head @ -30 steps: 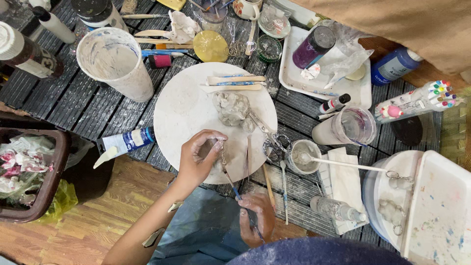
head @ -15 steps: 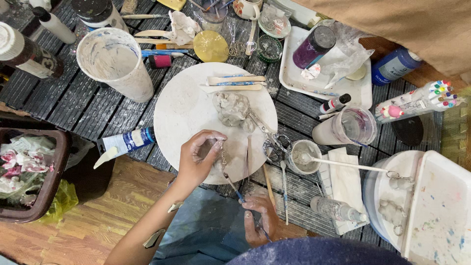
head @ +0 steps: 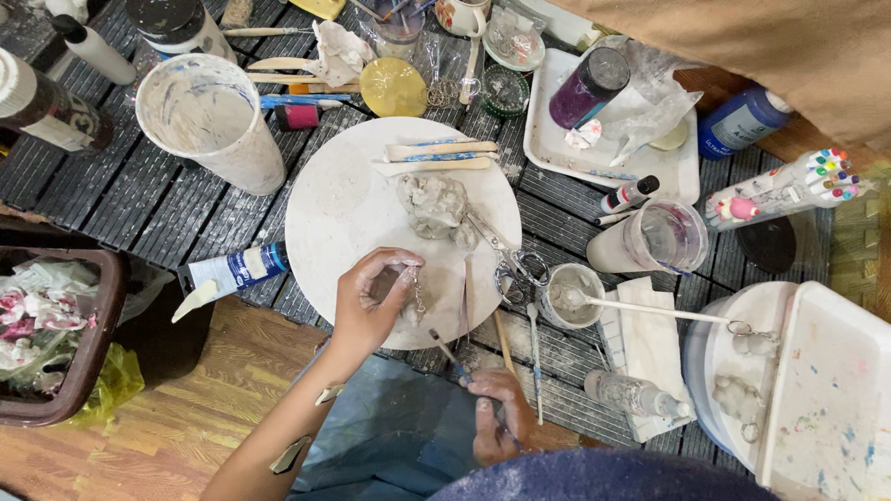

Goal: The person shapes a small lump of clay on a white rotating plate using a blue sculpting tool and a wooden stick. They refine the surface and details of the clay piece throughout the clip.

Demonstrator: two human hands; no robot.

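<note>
1. Clay piece [head: 406, 295]: a small grey lump with a thin metal pin or chain hanging from it. It is held between the fingertips, above the near edge of the round white board.
2. Brush [head: 452, 357]: a thin tool with a dark, bluish handle. It lies slanted, with its tip pointing up and left toward the clay piece and just short of it; the handle end is hidden in the grip at the table's near edge.
</note>
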